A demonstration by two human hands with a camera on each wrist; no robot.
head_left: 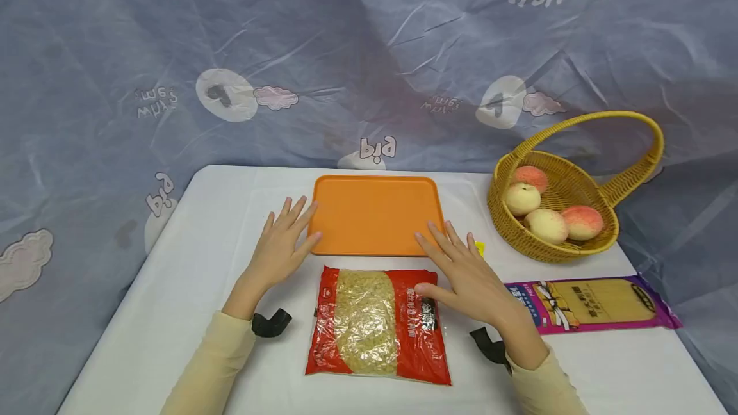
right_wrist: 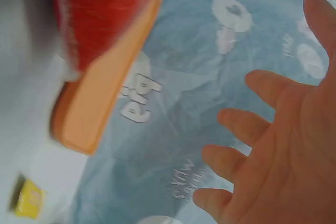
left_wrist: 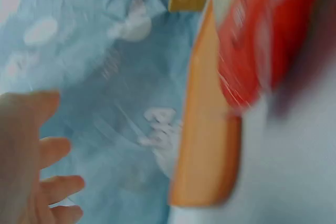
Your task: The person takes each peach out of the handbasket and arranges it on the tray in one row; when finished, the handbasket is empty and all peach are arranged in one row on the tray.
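Both hands are spread with straight fingers and hold nothing. The left hand (head_left: 278, 250) hovers by the left front corner of an orange tray (head_left: 375, 216); in the left wrist view its fingers (left_wrist: 55, 150) show at the left. The right hand (head_left: 469, 277) is over the right side, its thumb above the right edge of a red pasta bag (head_left: 366, 322) with a clear middle. In the right wrist view the right hand (right_wrist: 283, 135) is open beside the tray (right_wrist: 100, 95) and the blurred bag (right_wrist: 100, 14). The bag lies flat in front of the tray.
A yellow wicker basket (head_left: 553, 194) with several peaches stands at the back right. In front of it lies a purple noodle pack (head_left: 594, 303). A small yellow item (head_left: 480, 248) sits near the right fingers. Black straps (head_left: 271, 323) hang at the wrists. Patterned cloth rises behind the table.
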